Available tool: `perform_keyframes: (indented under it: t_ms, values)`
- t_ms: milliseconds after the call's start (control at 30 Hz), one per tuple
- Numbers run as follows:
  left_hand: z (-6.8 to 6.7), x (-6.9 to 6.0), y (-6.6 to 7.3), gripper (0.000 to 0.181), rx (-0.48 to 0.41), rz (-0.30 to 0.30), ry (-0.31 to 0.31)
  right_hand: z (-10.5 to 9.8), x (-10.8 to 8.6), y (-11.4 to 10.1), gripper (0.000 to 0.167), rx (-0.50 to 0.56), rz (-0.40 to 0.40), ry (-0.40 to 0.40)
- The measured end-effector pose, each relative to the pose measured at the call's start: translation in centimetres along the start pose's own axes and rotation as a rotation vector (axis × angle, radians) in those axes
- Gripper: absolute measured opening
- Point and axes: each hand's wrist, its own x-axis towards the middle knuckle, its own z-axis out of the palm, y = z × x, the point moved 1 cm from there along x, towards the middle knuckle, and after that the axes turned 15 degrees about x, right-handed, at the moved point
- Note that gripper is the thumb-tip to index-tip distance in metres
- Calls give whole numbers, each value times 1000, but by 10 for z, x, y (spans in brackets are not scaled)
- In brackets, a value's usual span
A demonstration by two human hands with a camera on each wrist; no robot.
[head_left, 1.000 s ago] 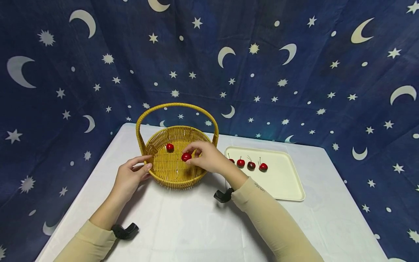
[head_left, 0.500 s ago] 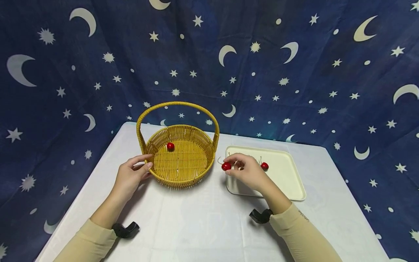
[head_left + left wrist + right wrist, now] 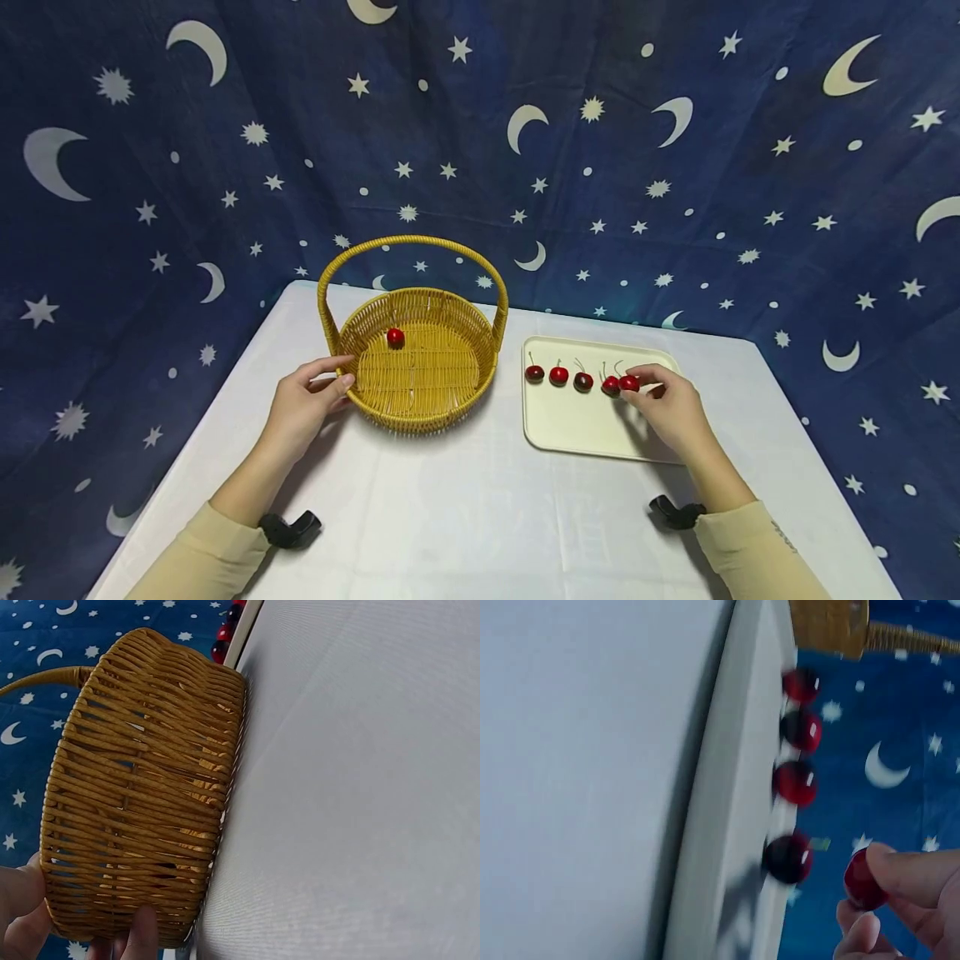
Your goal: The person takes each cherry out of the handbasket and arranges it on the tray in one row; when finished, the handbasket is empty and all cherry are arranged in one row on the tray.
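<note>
My left hand (image 3: 303, 404) grips the left rim of a yellow woven basket (image 3: 420, 417), fingertips at the rim and the wall, as the left wrist view shows. Inside the basket lies one red cherry (image 3: 395, 337). Over the right part of a cream tray (image 3: 577, 433), my right hand (image 3: 667, 408) pinches a cherry (image 3: 630, 382) by its round body between thumb and fingers. In the right wrist view that cherry (image 3: 864, 881) appears held apart from the others. Several stemmed cherries (image 3: 558, 376) sit in a row on the tray, the rightmost one (image 3: 611, 385) nearest the held one.
The basket's tall arched handle (image 3: 412, 240) stands upright over it. A white cloth (image 3: 450, 517) covers the table. Behind hangs a dark blue curtain (image 3: 480, 150) with moons and stars. The tray has a low raised rim (image 3: 592, 454).
My right hand has carried the pinched cherry from over the basket rightward to the tray's right part. The left hand keeps its grip on the basket rim.
</note>
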Motion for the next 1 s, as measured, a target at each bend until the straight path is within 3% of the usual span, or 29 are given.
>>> perform_keyframes:
  t_ms: [200, 433, 1000]
  values:
    - [-1, -2, 0, 47, 7, -2, -1, -9, 8, 22, 36, -69, 83, 5]
    - [-1, -3, 1, 47, -5, 2, -4, -4, 17, 39, 36, -130, 101, 0]
    - [-1, -1, 2, 46, 15, 5, -3, -11, 19, 32, 47, -89, 132, -32]
